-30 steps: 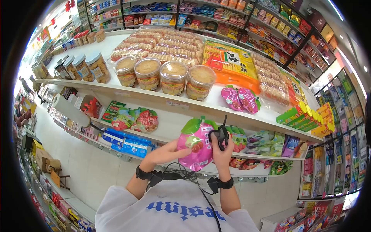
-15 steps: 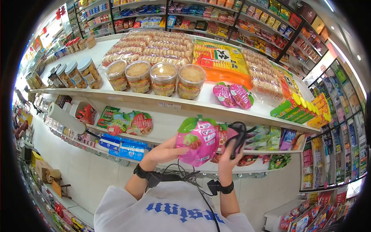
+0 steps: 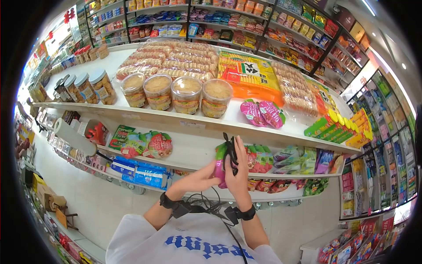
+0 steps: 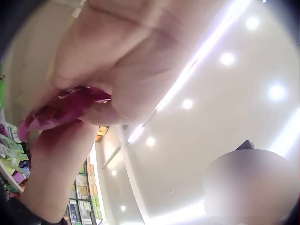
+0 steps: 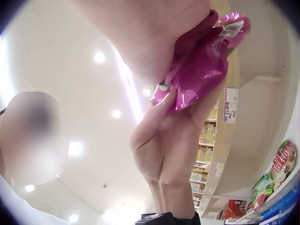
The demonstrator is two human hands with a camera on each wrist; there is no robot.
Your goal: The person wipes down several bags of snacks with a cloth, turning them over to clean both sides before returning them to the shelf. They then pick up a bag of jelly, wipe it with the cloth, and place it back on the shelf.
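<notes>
A pink snack pouch [image 3: 218, 169] with a green top is held upright between both hands, in front of the middle shelf [image 3: 193, 154]. My left hand [image 3: 200, 178] grips its lower left side from below. My right hand [image 3: 237, 171] covers most of its front, fingers pointing up, with a black strapped object [image 3: 231, 152] against them. In the left wrist view the pouch [image 4: 61, 110] is squeezed between fingers. The right wrist view shows the pouch [image 5: 206, 65] sticking out past my right palm, with my left hand's fingers [image 5: 164, 154] beneath it.
The top shelf [image 3: 132, 112] carries round cookie tubs [image 3: 187, 94], jars [image 3: 97, 86], an orange-yellow pack [image 3: 250, 72] and two pink pouches [image 3: 261, 113]. Green and red snack bags [image 3: 147, 143] and more pouches [image 3: 281, 158] fill the middle shelf. Blue packs [image 3: 140, 174] lie lower left.
My right hand has swung in from the right and now lies over the pouch's front. The pouch has turned edge-on and dropped slightly toward the middle shelf.
</notes>
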